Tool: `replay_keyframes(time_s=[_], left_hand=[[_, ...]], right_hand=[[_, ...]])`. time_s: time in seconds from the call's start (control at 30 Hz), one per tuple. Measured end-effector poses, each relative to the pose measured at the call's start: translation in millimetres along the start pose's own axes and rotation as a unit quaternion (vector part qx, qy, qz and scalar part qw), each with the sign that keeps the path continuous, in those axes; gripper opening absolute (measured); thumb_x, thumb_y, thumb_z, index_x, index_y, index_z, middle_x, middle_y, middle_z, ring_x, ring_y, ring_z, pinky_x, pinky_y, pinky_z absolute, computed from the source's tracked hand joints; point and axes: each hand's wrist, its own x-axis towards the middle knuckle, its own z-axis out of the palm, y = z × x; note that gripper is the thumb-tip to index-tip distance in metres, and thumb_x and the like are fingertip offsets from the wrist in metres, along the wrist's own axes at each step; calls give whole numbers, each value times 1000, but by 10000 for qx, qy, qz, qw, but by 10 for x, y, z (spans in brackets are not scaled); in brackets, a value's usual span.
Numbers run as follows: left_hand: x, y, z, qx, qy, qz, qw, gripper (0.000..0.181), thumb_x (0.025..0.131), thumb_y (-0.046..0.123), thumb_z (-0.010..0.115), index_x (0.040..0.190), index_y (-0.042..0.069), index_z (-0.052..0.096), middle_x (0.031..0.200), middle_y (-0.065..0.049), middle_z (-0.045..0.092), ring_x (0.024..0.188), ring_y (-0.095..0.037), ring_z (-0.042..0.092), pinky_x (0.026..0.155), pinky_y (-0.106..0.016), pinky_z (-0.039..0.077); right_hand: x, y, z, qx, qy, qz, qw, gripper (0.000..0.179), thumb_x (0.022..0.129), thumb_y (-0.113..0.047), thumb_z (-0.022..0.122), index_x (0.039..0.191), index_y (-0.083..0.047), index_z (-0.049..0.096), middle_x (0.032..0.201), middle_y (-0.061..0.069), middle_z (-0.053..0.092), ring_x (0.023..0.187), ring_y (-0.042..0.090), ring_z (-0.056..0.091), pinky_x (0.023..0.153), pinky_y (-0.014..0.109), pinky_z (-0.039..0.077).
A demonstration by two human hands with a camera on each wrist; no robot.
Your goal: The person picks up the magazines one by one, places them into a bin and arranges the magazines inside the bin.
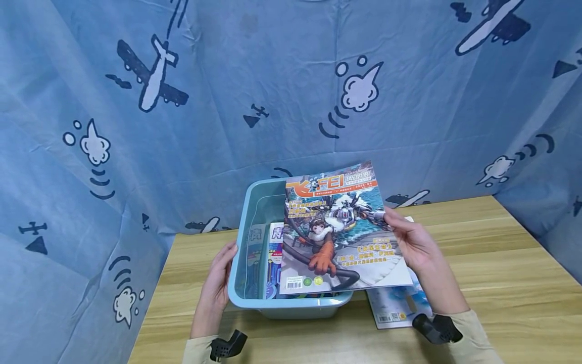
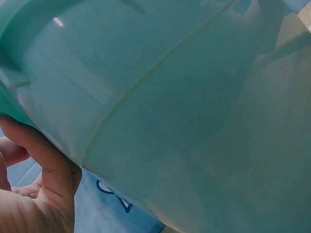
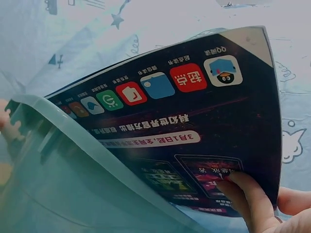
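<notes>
My right hand [image 1: 420,247] pinches the right edge of a comic-style magazine [image 1: 336,227] with a colourful illustrated cover. The magazine is tilted over the right part of a teal plastic bin [image 1: 300,303] and hides much of its inside. From the right wrist view, the dark back cover [image 3: 160,116] shows, with a row of app icons, and the fingers press on it near a corner. My left hand [image 1: 217,283] grips the bin's left rim, and in the left wrist view its fingers lie against the bin wall [image 2: 170,126]. Inside the bin stands another magazine [image 1: 274,263], partly covered.
A pale blue magazine [image 1: 393,303] lies on the wooden table [image 1: 495,263] right of the bin, partly beneath the held one and my right forearm. Behind the table hangs a blue curtain [image 1: 282,101] printed with planes and clouds.
</notes>
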Motion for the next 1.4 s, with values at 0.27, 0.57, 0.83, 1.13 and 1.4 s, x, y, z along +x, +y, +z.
replay_keyframes(time_s=[0.27, 0.57, 0.83, 1.13, 1.4], left_hand=[[5, -7, 49, 57, 12, 53, 10000, 23, 112, 20, 49, 131, 9, 56, 114, -6, 73, 100, -13, 74, 88, -23, 60], [-12, -13, 113, 76, 98, 25, 9999, 23, 112, 21, 49, 130, 10, 56, 115, -6, 73, 100, -13, 75, 88, -23, 60], [-37, -32, 173, -1, 98, 29, 9999, 22, 111, 20, 50, 130, 10, 58, 116, -6, 73, 100, -13, 75, 89, -24, 60], [-32, -46, 191, -2, 72, 62, 10000, 21, 111, 19, 51, 127, 10, 61, 112, -6, 73, 96, -12, 75, 85, -22, 61], [-37, -47, 199, 12, 209, -3, 9998, 21, 111, 20, 53, 127, 9, 60, 112, -6, 74, 92, -11, 75, 82, -20, 61]], right_hand=[[-4, -13, 3, 88, 273, -118, 9995, 35, 109, 8, 34, 128, 7, 64, 131, 32, 59, 122, 45, 62, 115, 40, 41], [15, -12, -1, 69, 308, -94, 9995, 36, 109, 8, 36, 127, 8, 66, 130, 31, 59, 121, 44, 62, 115, 39, 41], [19, -15, 3, 104, 183, 7, 9998, 38, 110, 5, 32, 129, 7, 65, 133, 31, 57, 124, 44, 60, 115, 38, 38], [43, 10, -2, 0, 118, -11, 9999, 38, 110, 5, 33, 130, 7, 65, 133, 31, 59, 123, 44, 62, 114, 40, 40], [74, 40, -18, -3, 151, 1, 9999, 38, 110, 6, 33, 130, 6, 65, 133, 30, 59, 123, 44, 62, 115, 40, 39]])
